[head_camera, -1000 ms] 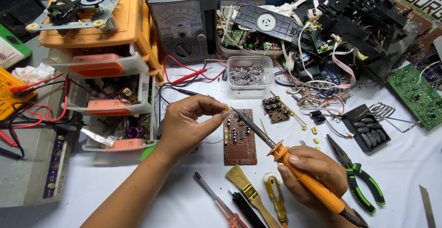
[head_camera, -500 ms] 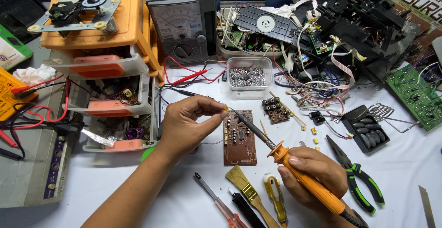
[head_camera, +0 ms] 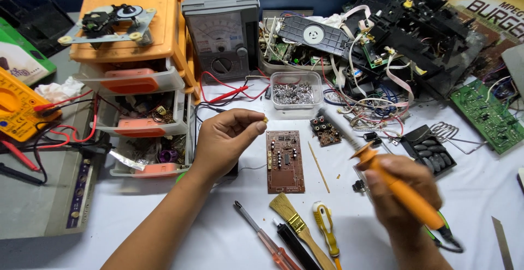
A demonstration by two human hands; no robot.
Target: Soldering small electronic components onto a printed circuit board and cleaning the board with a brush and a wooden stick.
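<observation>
My left hand [head_camera: 228, 139] hovers above the white table, pinching a tiny yellowish component [head_camera: 265, 120] between thumb and forefinger. My right hand [head_camera: 406, 191] grips an orange-handled soldering iron [head_camera: 401, 191] whose tip points up and left, away from the board. A small brown circuit board [head_camera: 285, 161] lies flat on the table between both hands, touched by neither.
A clear tub of metal parts [head_camera: 296, 91], an analog meter [head_camera: 222, 36] and an orange drawer unit [head_camera: 139, 68] stand behind. A brush [head_camera: 297, 223], screwdrivers [head_camera: 267, 240], a black button pad [head_camera: 428, 150], a green board [head_camera: 486, 114] and tangled electronics scrap [head_camera: 382, 41] surround the work area.
My right hand has pulled the soldering iron to the right, so its tip left the spot by my left fingers. My left hand still pinches the small component.
</observation>
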